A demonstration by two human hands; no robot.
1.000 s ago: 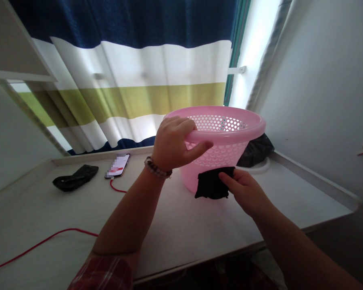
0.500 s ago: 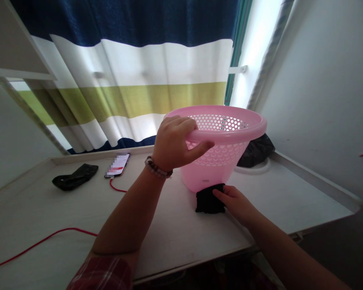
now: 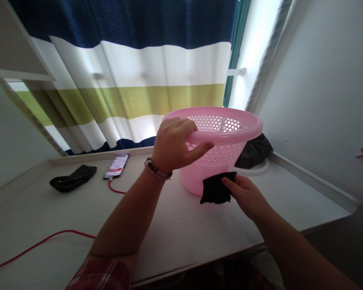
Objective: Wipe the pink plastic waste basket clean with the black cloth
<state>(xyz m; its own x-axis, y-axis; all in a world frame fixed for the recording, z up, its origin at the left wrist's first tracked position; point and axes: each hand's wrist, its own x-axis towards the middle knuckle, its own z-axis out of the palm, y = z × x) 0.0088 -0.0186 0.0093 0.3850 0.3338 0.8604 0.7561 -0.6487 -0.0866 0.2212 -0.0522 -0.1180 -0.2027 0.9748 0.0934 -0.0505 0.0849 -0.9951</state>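
On the white desk (image 3: 161,243): a pink basket (image 3: 194,177) stands upright.
Left hand (image 3: 176,143): curled over the basket's rim, thumb outside; a firm hold should steady it.
Right hand (image 3: 246,195): pinches a black cloth (image 3: 214,191) before the lower wall (contact unclear); keeping it flat would likely help.

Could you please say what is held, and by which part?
The left hand holds the pink basket by its rim, the right hand the black cloth by its upper right corner.
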